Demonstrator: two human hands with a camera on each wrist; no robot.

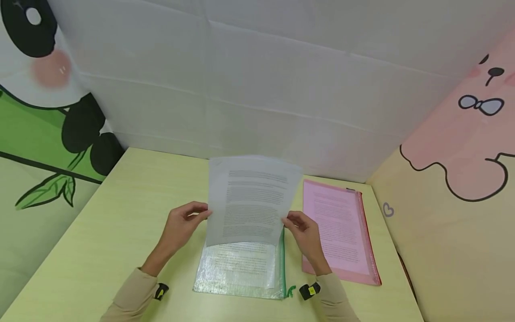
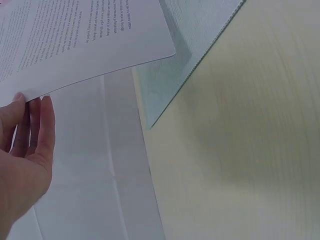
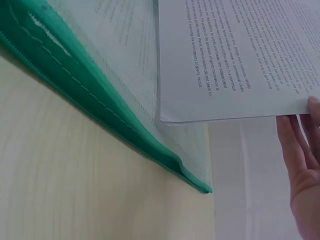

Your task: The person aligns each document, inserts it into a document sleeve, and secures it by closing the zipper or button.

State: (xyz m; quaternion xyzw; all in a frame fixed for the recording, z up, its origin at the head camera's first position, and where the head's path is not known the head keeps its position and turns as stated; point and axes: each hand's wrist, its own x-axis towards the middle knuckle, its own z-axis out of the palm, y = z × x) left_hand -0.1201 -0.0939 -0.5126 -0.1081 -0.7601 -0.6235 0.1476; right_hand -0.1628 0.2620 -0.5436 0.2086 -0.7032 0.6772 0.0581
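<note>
Printed paper (image 1: 255, 201), more than one sheet by its edge, is held up over a clear zip file bag (image 1: 233, 273) with a green zip edge (image 3: 95, 90). My left hand (image 1: 183, 223) pinches the paper's left edge between thumb and fingers; the left wrist view shows the same grip by the left hand (image 2: 30, 140). At the opposite edge my right hand (image 1: 303, 232) pinches the paper too. More printed text shows through the lower part of the bag, while the paper hides its upper part. In the right wrist view, the zip side looks slightly parted.
A pink file bag (image 1: 338, 232) with a red zip edge and printed paper inside lies to the right. The pale wooden table (image 1: 132, 223) meets a white cloth wall (image 1: 281, 89) at the back. Cartoon-printed panels (image 1: 462, 147) stand at both sides.
</note>
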